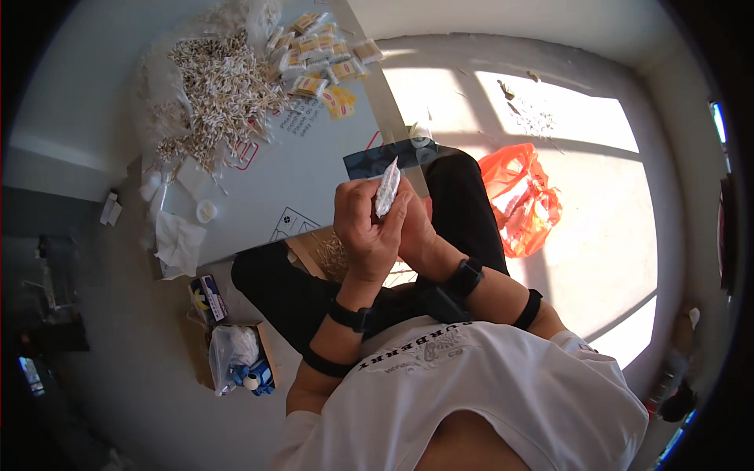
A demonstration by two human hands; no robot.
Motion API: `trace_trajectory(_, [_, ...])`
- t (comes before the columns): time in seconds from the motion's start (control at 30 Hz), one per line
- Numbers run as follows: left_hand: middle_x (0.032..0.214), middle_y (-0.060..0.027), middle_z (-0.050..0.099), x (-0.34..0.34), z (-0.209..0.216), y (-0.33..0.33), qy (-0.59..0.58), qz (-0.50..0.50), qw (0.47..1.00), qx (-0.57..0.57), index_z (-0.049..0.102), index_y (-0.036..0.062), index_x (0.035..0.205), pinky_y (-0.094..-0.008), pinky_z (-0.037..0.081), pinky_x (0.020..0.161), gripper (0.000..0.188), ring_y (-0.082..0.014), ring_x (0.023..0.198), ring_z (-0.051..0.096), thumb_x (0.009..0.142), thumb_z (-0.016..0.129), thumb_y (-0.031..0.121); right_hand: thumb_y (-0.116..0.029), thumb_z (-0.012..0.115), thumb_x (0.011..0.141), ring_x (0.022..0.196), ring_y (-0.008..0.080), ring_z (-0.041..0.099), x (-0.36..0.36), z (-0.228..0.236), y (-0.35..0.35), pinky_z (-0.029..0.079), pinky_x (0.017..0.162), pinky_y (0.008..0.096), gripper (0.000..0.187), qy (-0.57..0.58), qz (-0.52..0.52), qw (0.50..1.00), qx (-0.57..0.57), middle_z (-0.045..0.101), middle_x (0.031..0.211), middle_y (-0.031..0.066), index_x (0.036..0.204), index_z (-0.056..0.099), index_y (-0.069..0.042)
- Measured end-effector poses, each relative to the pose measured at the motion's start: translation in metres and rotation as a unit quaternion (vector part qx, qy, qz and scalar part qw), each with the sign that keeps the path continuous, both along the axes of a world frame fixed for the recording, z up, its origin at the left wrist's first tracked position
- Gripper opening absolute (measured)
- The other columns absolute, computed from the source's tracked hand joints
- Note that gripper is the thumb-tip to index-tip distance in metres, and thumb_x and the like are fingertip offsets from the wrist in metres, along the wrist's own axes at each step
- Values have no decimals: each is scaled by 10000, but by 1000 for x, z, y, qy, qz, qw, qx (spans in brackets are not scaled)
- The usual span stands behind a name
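Observation:
Held up over my lap is a small clear plastic packet [388, 188], narrow and tilted, with whitish contents I cannot make out clearly. My left hand [364, 231] is closed on its left side, thumb along the lower end. From the right, my right hand [416, 228] grips the same packet, its fingers partly hidden behind the left hand. Beyond them, a big heap of loose cotton swabs [228, 86] spills from a clear bag on the grey table board [306, 157]. Several filled packets [314, 47] lie beside the heap, near yellow printed cards [339, 102].
Under my hands sits an open carton [302, 255] with loose swabs. An orange plastic bag [518, 196] rests on the sunlit floor at right. At lower left stands a cardboard box [200, 353] holding bags and a blue item. White tissue [179, 242] lies at the board's left corner.

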State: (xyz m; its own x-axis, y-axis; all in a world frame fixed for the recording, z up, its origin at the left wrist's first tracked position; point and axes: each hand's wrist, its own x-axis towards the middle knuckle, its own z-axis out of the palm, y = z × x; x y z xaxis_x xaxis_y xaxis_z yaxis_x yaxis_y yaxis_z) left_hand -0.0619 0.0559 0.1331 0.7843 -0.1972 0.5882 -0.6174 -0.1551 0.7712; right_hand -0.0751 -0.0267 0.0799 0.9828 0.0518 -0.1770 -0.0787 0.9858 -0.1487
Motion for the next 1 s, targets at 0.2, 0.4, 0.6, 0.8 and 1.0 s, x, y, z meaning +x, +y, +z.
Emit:
trace_trajectory(0.2, [948, -102, 610, 3, -7, 5, -68, -22, 997, 31, 618, 12, 997, -380, 461, 764, 303, -276, 852, 565, 743, 774, 73, -514, 408, 989, 738, 173, 560, 1, -9, -2, 481, 701, 315, 431, 12, 12, 996, 83, 562, 772, 2, 821, 542, -141])
trace_trajectory(0.4, [953, -105, 611, 5, -3, 3, -44, -11, 999, 10, 629, 15, 1014, -381, 452, 788, 313, -279, 881, 557, 741, 768, 80, -573, 434, 960, 720, 187, 568, 2, 12, 3, 485, 668, 319, 485, 59, -2, 998, -9, 568, 778, 31, 817, 543, -123])
trace_trajectory(0.6, [869, -81, 589, 18, 1, 1, -68, 14, 995, 67, 622, 16, 945, -369, 466, 676, 267, -260, 773, 556, 763, 764, 151, -588, 459, 943, 751, 201, 583, 8, 5, 0, 502, 692, 365, 500, 150, -29, 987, -43, 563, 787, 51, 859, 544, -102])
trace_trajectory(0.8, [776, -79, 564, 27, -7, -2, -82, 7, 993, 83, 563, 23, 785, -347, 442, 593, 227, -245, 673, 531, 760, 780, 84, -579, 476, 942, 741, 186, 573, 8, -5, 2, 492, 677, 347, 485, 140, -48, 985, -84, 562, 795, 48, 881, 543, -102])
trace_trajectory(1.0, [785, -84, 574, 31, -13, -3, -98, 10, 992, 76, 581, 38, 840, -373, 450, 582, 248, -273, 686, 551, 734, 780, 143, -591, 454, 946, 704, 176, 572, 13, -6, 4, 485, 653, 315, 503, 154, -50, 984, -75, 565, 761, 33, 854, 553, -107])
